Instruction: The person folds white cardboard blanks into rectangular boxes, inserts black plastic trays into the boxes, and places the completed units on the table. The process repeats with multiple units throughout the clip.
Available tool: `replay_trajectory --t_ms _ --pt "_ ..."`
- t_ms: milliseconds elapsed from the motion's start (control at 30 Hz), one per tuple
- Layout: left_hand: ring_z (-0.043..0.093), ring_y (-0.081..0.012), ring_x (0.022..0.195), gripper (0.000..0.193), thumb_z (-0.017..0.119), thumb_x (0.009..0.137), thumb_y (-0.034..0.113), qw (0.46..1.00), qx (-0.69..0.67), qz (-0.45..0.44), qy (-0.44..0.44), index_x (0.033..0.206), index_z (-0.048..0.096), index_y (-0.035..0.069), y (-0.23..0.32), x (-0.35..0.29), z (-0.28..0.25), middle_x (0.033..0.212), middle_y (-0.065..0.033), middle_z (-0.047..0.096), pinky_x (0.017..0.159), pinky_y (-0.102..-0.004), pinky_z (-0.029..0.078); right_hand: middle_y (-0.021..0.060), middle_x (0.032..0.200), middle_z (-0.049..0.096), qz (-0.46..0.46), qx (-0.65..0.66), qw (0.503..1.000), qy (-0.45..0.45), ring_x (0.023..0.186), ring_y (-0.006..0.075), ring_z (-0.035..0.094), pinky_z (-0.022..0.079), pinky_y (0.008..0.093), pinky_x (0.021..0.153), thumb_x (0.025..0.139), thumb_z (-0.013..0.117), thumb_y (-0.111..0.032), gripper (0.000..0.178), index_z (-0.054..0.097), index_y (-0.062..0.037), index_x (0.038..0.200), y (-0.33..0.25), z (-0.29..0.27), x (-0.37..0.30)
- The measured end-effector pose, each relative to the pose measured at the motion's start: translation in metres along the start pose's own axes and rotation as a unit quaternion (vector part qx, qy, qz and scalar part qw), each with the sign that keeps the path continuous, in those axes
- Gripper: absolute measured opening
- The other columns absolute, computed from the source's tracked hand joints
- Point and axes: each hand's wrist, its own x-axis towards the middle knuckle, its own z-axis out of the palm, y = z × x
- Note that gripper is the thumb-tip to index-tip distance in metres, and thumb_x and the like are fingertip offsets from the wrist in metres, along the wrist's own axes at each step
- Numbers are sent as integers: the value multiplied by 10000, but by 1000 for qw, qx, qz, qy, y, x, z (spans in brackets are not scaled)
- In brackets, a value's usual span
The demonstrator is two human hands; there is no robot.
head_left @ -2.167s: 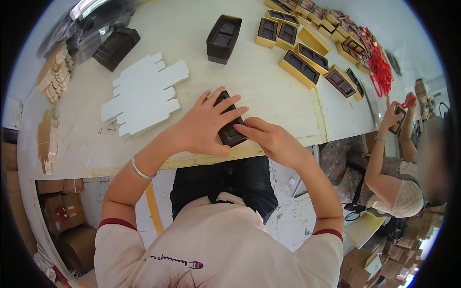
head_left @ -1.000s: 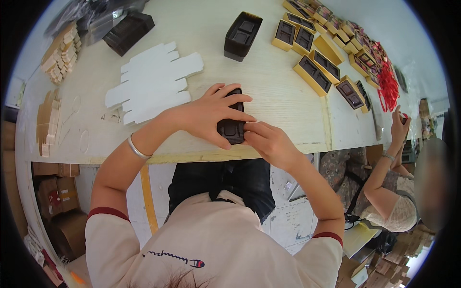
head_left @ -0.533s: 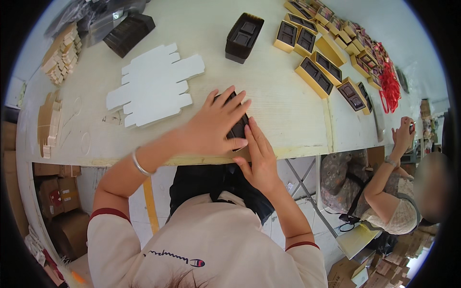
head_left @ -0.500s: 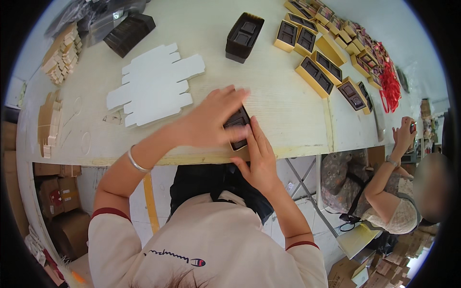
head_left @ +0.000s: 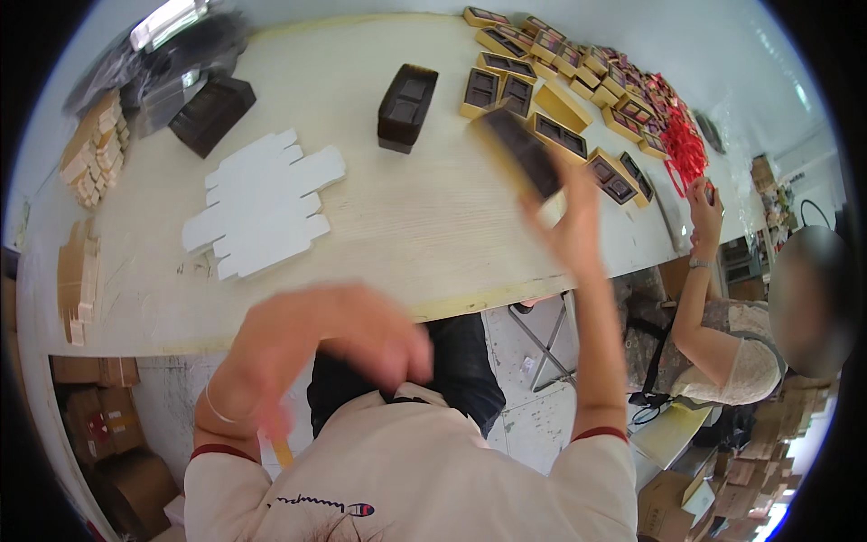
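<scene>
Head cam: R hand (head_left: 573,219) is up at right of ctr, fingers closed on the lower-R end of a gold box (head_left: 517,150) w/ dark insert. Box is tilted and blurred, just beside the other boxes (head_left: 557,135), upper R of frame; can't tell from here if it touches the table (head_left: 388,221). L hand (head_left: 384,343) is low, L of ctr, over the lap, near table edge; too blurred, can't tell if fingers are open or curled.

Tray stack (head_left: 406,108) stands at top ctr; 2nd dark stack (head_left: 213,116) lies upper L next to grey plastic (head_left: 172,68). White blanks (head_left: 262,203) lie flat, L of ctr. Card piles (head_left: 95,149) at far L. Red ribbon (head_left: 684,149) heaped upper R, next to more boxes. Co-worker's hand (head_left: 704,212) at R, holding smth small, can't ID.
</scene>
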Motion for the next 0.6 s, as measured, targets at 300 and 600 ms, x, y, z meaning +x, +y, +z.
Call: replay_trajectory --t_ms 300,600 --pt "597 -189 734 374 556 949 427 943 -230 171 -171 768 647 113 70 6 30 905 -55 650 611 -292 433 176 1302 539 -135 136 977 -93 1204 365 498 418 416 1000 774 759 -180 478 595 -66 1209 -57 65 52" --pt "605 -273 848 467 635 885 498 944 -197 185 -188 896 690 34 51 -38 9 983 -146 661 676 -369 474 149 1262 569 -258 142 939 -178 1196 326 513 395 426 1035 823 693 -171 414 578 -7 1186 -167 167 18"
